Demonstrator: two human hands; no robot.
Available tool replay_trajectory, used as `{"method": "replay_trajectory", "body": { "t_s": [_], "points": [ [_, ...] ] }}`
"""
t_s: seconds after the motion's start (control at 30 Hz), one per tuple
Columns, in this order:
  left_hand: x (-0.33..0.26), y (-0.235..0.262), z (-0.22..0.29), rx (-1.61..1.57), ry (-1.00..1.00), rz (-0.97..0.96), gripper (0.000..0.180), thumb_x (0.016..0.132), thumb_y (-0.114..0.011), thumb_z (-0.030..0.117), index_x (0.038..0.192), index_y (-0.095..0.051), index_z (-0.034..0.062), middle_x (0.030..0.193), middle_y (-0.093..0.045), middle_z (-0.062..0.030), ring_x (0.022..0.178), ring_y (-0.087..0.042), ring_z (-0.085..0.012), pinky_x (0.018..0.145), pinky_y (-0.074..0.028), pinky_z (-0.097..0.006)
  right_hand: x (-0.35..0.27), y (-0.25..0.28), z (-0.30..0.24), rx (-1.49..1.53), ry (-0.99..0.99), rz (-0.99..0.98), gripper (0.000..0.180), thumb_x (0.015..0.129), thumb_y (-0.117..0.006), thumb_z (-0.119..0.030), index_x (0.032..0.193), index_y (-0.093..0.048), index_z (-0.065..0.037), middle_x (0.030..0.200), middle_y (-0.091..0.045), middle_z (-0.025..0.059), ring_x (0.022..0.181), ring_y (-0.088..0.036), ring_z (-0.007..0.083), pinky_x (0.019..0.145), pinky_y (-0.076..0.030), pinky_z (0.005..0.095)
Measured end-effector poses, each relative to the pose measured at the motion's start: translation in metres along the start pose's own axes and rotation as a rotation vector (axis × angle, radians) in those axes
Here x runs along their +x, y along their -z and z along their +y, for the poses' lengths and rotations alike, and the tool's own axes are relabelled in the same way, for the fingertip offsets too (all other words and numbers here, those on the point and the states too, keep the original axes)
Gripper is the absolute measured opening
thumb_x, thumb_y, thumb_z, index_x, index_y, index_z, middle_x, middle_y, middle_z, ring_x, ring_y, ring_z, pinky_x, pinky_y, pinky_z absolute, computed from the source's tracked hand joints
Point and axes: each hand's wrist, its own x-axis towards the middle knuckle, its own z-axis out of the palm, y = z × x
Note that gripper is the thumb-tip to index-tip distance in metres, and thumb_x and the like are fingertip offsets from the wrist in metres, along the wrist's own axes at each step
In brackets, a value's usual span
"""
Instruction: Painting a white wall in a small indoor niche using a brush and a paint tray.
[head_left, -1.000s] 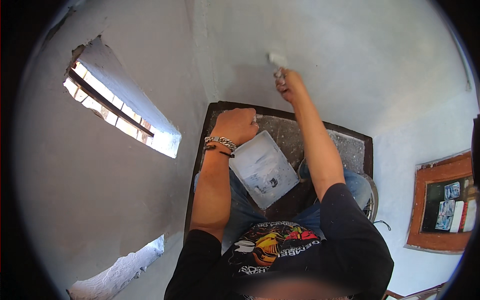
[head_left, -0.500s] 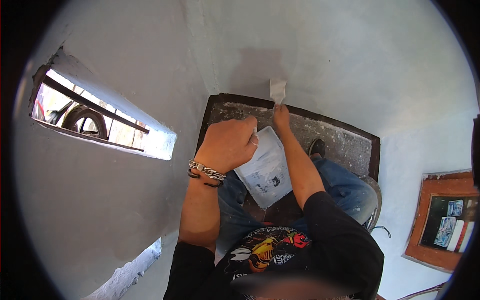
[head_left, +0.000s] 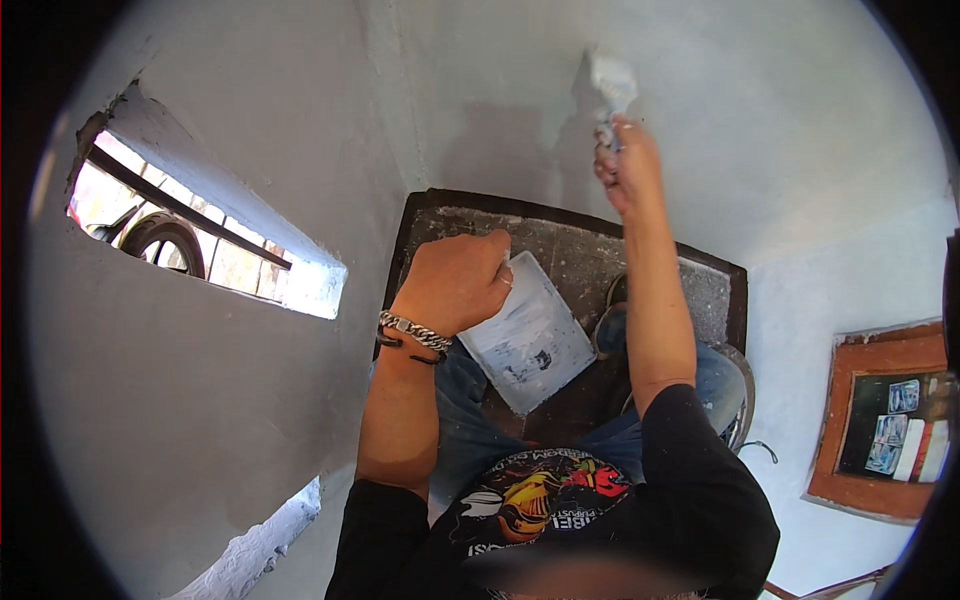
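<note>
My right hand (head_left: 630,165) is raised to the far wall and closed round the handle of a paintbrush (head_left: 613,82). Its bristles are coated white and lie at the wall surface, beside their own shadow. Close to the left wall, my left hand (head_left: 458,280) is closed at the upper left rim of a rectangular paint tray (head_left: 530,335), seeming to hold it. White paint smears cover the tray, with dark patches near its lower end. The back of my left hand hides its fingers and part of the rim.
The grey left wall (head_left: 270,400) has a slanted opening (head_left: 315,285) with bars, a wheel (head_left: 165,248) behind them. Below the tray is a dark, paint-spotted floor (head_left: 575,250) with a dark border. At right, a brown wooden frame (head_left: 850,400) is set in the pale wall.
My right hand has moved up and to the right, carrying the paintbrush higher along the far wall. My left hand and the tray have stayed nearly in place.
</note>
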Motion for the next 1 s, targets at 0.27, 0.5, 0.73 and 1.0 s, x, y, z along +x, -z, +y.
{"method": "replay_trajectory", "body": {
  "t_s": [0.27, 0.5, 0.73, 1.0],
  "points": [
    [0.0, -0.004, -0.005, 0.007, 0.005, 0.005, 0.018, 0.078, -0.053, 0.022, 0.085, -0.055, 0.0052, 0.07, -0.061, -0.0147, 0.071, -0.059, -0.0358, 0.062, -0.045, -0.046, 0.067, 0.055, 0.091, -0.589, 0.383, 0.173, 0.021, 0.092, -0.046, -0.024, 0.086, -0.049, -0.004, 0.063, -0.048, 0.0055, 0.045, -0.044, 0.0151, 0.04, -0.035, 0.029],
    [-0.001, -0.007, -0.013, 0.004, 0.052, -0.032, 0.018, 0.078, -0.053, 0.022, 0.083, -0.056, 0.0051, 0.071, -0.061, -0.0141, 0.072, -0.06, -0.0346, 0.062, -0.045, -0.045, 0.001, 0.091, 0.239, -0.565, -0.376, 0.163, 0.024, 0.089, -0.044, -0.023, 0.08, -0.052, -0.002, 0.068, -0.053, 0.0116, 0.052, -0.054, 0.0224, 0.045, -0.041, 0.0361],
    [0.005, -0.005, -0.013, -0.032, 0.062, -0.033, 0.018, 0.078, -0.052, 0.023, 0.081, -0.057, 0.0057, 0.071, -0.061, -0.0145, 0.073, -0.059, -0.0349, 0.063, -0.045, -0.045, 0.031, -0.036, 0.142, -0.128, -0.325, 0.035, 0.013, 0.089, -0.042, -0.017, 0.08, -0.043, -0.009, 0.059, -0.042, 0.0021, 0.041, -0.036, 0.0119, 0.035, -0.025, 0.0259],
    [-0.007, 0.003, -0.02, -0.005, 0.096, -0.001, 0.018, 0.077, -0.051, 0.023, 0.08, -0.058, 0.0063, 0.072, -0.062, -0.0139, 0.073, -0.06, -0.0348, 0.064, -0.045, -0.045, -0.006, -0.101, 0.052, 0.039, 0.042, -0.305, 0.015, 0.092, -0.041, -0.018, 0.083, -0.042, -0.006, 0.066, -0.045, 0.0037, 0.044, -0.039, 0.0099, 0.037, -0.031, 0.0254]
  ]
}}
